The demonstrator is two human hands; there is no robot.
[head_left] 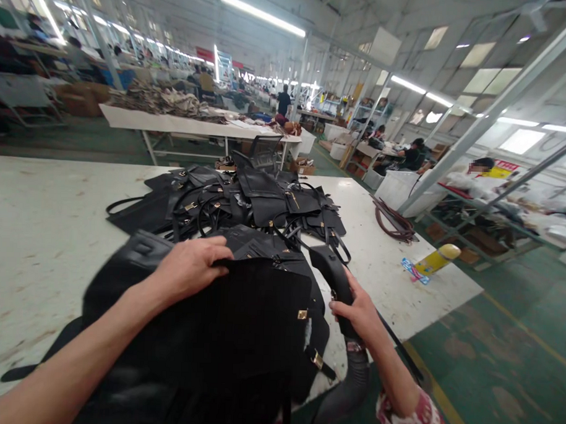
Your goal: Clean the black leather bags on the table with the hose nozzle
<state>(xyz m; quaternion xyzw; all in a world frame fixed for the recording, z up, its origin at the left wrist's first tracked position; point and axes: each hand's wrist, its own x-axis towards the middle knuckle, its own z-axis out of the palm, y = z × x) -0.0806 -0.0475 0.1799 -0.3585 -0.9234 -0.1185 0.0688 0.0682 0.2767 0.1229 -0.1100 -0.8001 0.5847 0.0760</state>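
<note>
A black leather handbag (256, 316) lies on the white table (41, 210) in front of me. My left hand (195, 264) pinches the upper edge of its dark panel, thumb below and fingers on top. Gold-coloured metal fittings (302, 314) show along the bag's right side. My right hand (361, 307) is wrapped round the black vacuum-hose handle (330, 266), just right of the bag. A ribbed grey hose (357, 375) runs down from this handle past the table edge. Beyond my hands is a heap of similar black bags (269, 202) with straps and gold hardware.
Coiled brown straps (394, 221) lie at the table's right edge. Near the right corner stands a yellow container (438, 259) beside a blue-and-pink wrapper (415, 271). Farther off are a chair (264, 151), a table with stacked brown pieces (175, 103), and several seated people.
</note>
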